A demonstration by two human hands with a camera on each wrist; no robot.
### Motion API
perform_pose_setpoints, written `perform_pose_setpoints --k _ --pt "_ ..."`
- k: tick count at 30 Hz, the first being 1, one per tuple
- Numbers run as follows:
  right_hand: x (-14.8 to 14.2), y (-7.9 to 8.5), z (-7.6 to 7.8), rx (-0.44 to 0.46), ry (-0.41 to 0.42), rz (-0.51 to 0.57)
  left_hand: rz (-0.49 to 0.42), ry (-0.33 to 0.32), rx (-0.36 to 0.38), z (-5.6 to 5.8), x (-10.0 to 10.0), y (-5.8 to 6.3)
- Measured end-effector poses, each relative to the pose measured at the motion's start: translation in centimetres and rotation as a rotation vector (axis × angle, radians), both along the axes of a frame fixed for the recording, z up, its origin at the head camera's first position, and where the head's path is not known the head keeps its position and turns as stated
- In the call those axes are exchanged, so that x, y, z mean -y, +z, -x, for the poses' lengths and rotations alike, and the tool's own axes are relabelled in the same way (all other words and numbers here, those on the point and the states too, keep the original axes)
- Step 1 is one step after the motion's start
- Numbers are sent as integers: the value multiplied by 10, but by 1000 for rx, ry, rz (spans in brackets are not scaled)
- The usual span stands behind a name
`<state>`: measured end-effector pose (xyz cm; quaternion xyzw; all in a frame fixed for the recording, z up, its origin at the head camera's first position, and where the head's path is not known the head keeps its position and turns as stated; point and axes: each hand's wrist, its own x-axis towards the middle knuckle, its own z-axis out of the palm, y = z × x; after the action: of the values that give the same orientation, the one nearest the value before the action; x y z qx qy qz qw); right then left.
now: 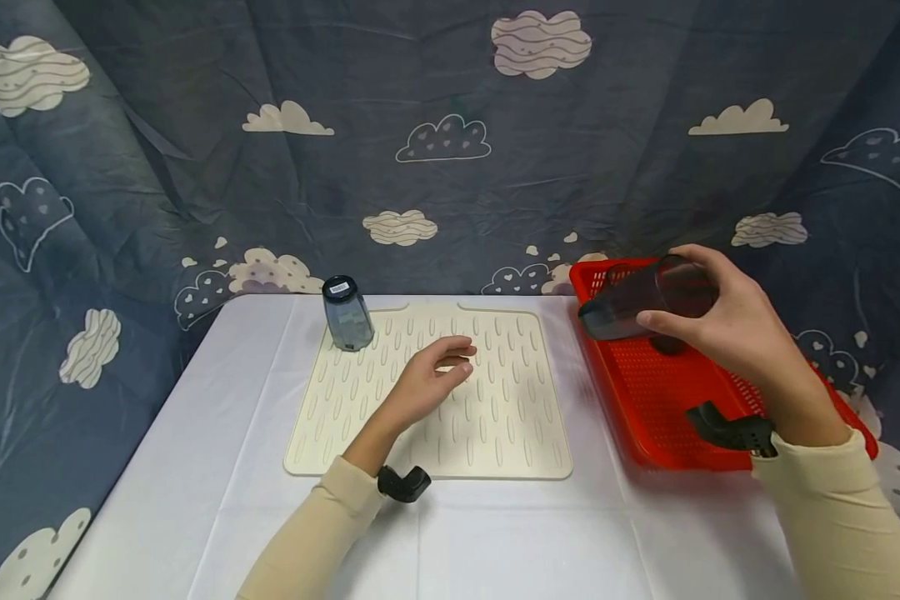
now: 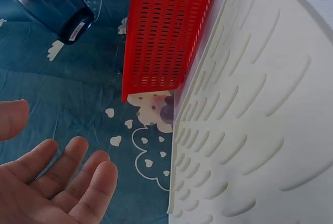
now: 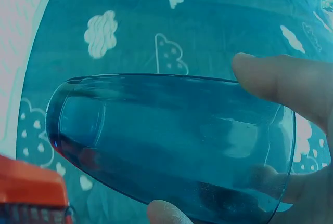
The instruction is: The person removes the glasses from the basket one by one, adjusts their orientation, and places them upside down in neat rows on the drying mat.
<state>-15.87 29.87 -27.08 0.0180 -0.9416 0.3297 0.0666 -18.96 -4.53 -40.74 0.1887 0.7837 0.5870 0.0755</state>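
My right hand (image 1: 727, 325) grips a blue-tinted drinking glass (image 1: 622, 308) near its rim, over the red basket. The glass lies almost sideways, its thick base toward the left; in the right wrist view the clear blue wall (image 3: 171, 135) shows fingers through it. Over the ribbed cream mat (image 1: 487, 433), my left hand (image 1: 429, 383) hovers with fingers loosely bent and nothing in them. A second blue glass (image 1: 348, 317) stands upside down at the mat's far left corner, a white label on its base.
The red perforated basket (image 1: 622, 417) sits at the right of the white-clothed table (image 1: 495, 542), with a dark round object (image 1: 667, 343) inside, partly hidden by the held glass. A cloud-patterned dark curtain (image 1: 420, 75) hangs behind the table and along both sides.
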Motion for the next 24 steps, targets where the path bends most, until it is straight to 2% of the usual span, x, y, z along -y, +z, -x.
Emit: perform_pose_setpoints --k 12,24 --pt "30 -3 -2 -68 102 110 -33 26 48 1 5 -3" --pt "55 -16 -12 -98 162 153 -34 -9 61 -1 7 -6"
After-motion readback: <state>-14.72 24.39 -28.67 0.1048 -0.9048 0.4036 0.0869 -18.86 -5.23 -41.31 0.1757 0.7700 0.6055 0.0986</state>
